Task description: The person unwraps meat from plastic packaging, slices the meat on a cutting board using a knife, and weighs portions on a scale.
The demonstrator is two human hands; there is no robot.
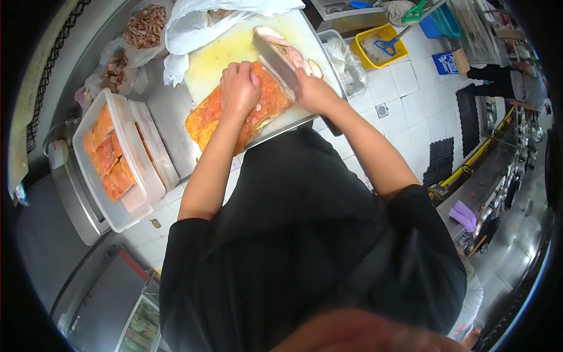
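A slab of roast pork with orange-brown skin lies on a white cutting board. My left hand rests on top of it with curled fingers, holding it down. In my right hand is a cleaver; its broad blade stands along the slab's right end. Cut pork slices with pale insides lie on the far side of the blade. The cleaver's handle is mostly hidden by my fingers.
Left of the board, a clear plastic tub holds several more roast pieces. Bags of chopped meat and a white plastic bag sit at the back. A yellow bin stands on the tiled floor; another person is far right.
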